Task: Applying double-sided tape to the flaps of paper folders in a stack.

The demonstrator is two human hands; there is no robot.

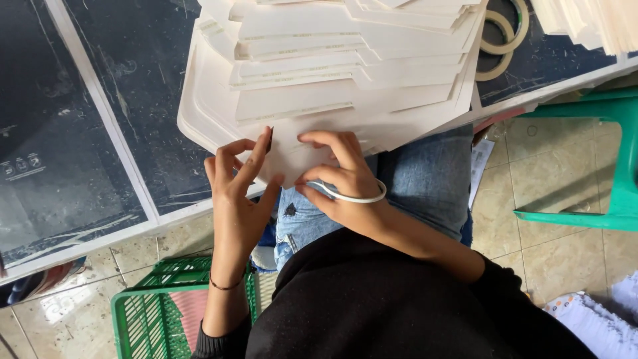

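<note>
Cream card sheets (332, 86) are stacked fanned on the dark table (100, 100), the near edge overhanging the lap. That edge is pinched by the left hand (240, 189); the right hand (342, 183), fingers curled, is pressed on it just beside, a white tape ring (359, 197) worn round it. Hands are apart. Room is hemmed by a green crate (159, 306) on the left and a green stool (598, 159) on the right.

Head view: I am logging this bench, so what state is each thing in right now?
Card stack: fanned out, overhanging the table edge.
Left hand: fingers bent, pinching the stack's near edge.
Right hand: fingertips pressed on the lowest sheet, a white band around it.
Tape rolls: lying flat on the table.
Green crate: upright on the floor.
Green stool: standing, unoccupied.
</note>
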